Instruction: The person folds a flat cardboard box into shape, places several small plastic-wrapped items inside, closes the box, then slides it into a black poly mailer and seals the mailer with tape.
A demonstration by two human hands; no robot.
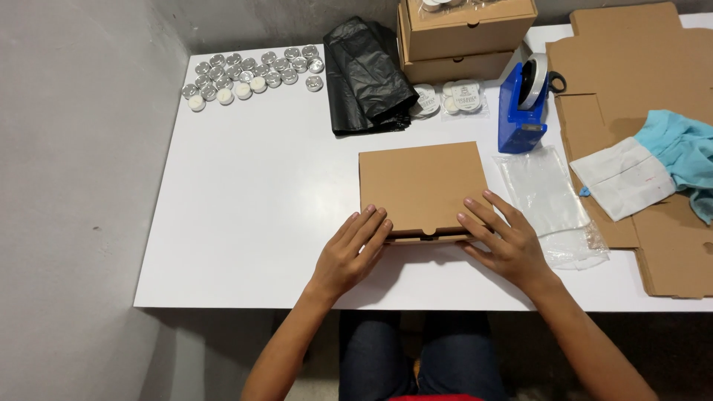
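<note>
While your left hand (350,250) and right hand (503,238) press flat, fingers spread, they grasp nothing. Both rest on the closed flat brown cardboard box (420,186) on the white worktop (245,193).

Packing workshop, stacked boxes (466,30), tape dispenser (523,104)

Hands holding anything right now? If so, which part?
Nothing gripped. Both the left hand and right hand lie flat, fingers spread, on the near front edge of the closed cardboard box, pressing on its lid.
</note>
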